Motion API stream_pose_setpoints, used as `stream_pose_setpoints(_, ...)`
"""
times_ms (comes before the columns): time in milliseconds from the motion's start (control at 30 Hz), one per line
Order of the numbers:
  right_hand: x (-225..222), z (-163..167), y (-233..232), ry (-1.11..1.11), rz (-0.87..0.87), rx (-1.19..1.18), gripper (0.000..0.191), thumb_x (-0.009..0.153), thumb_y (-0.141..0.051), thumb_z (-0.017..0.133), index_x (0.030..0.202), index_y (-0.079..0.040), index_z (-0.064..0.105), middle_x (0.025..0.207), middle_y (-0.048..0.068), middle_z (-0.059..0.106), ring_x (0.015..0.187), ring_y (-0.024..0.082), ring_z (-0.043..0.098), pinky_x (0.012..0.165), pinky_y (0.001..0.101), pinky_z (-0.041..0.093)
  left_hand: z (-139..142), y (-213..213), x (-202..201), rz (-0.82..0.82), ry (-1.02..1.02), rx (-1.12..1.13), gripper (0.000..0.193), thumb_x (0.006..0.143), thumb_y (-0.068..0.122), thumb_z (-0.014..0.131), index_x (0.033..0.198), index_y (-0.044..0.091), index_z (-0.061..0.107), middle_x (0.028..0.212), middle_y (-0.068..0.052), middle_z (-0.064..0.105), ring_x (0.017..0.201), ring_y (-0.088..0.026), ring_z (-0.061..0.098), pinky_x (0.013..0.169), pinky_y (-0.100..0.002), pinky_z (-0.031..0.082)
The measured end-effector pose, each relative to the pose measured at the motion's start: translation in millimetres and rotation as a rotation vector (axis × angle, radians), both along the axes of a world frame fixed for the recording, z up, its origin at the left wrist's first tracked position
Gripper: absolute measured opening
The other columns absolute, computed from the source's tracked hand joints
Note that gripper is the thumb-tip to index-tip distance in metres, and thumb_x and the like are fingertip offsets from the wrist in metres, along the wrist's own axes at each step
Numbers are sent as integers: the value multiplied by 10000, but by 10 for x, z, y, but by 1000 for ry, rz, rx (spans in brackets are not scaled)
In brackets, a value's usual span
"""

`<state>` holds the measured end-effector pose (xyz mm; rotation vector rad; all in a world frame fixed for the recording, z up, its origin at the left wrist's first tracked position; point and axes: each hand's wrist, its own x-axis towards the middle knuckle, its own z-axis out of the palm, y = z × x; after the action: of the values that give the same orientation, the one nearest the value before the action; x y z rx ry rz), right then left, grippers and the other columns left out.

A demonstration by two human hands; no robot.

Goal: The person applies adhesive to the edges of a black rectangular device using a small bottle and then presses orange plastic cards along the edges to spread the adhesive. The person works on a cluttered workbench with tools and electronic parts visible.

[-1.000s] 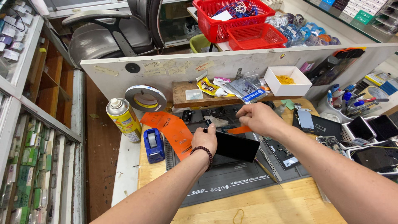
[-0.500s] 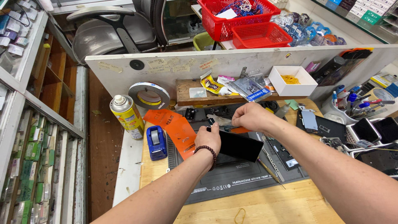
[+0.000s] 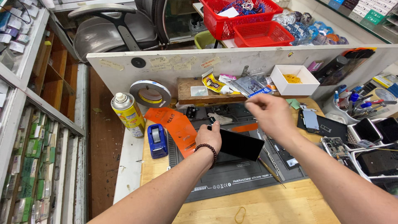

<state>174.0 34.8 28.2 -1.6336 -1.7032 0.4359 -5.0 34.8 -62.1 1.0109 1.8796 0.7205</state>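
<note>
Black phone [image 3: 240,144] stays gripped in left hand [image 3: 208,137]; right hand [image 3: 270,115] has lifted away, fingers pinched.

Bright, even overhead light; edges bow outward, and the right hand [image 3: 271,114] blurs.

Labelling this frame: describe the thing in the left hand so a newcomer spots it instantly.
Start at the dark repair mat in the middle of the wooden bench. Above its centre the left hand grips one end of a black slab-shaped phone. It alone is lifted, plain glossy black, beside an orange sheet.
</note>
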Motion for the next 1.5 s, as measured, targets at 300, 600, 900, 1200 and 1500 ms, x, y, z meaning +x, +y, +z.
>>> stream_pose_setpoints(300, 1562, -1028, 99, 764, -565, -320, 189, 979, -36, 657, 1140, 61, 641, 956, 112, 674, 741, 171, 657, 643, 306, 595, -71, 48, 18, -9, 69, 21, 581, 963, 526, 565, 1211, 9, 656, 1272, -222, 676, 1211, -393, 629, 1031, -454, 486)
stream_pose_setpoints(600, 1136, -1203, 336, 587, -339, -560, 223, 929, -17, 682, 1151, -2, 685, 937, 98, 715, 738, 157, 674, 588, 286, 523, -116, 73, 20, 31, 68, 37, 594, 942, 529, 587, 1236, 20, 667, 1246, -202, 688, 1196, -370, 643, 1029, -438, 487)
stream_pose_setpoints(900, 1317, -1225, 335, -23, -577, -208, 529, 786, -264, 871, 1214, 8, 723, 1040, 182, 746, 916, 294, 699, 837, 416, 533, 7, 25, 11, 37, 26, -23, 592, 945, 525, 582, 1233, 16, 669, 1230, -200, 705, 1175, -350, 664, 1020, -424, 501)
stream_pose_setpoints(1200, 1566, -1245, 672, -84, -366, -176, 576, 734, -302, 870, 1235, -52, 737, 1102, 178, 757, 976, 327, 717, 869, 425, 530, -32, 46, 21, 43, 40, -21, 609, 942, 526, 587, 1280, 24, 653, 1264, -203, 695, 1210, -356, 651, 1037, -422, 493)
stream_pose_setpoints(1500, 1168, -639, -122, -16, -307, -74, 414, 850, -317, 787, 1176, -67, 732, 975, 108, 778, 867, 226, 739, 811, 346, 547, 88, 22, 15, 92, -126, -53, 575, 930, 501, 629, 1218, 5, 669, 1004, -165, 756, 699, -253, 736, 608, -374, 598)
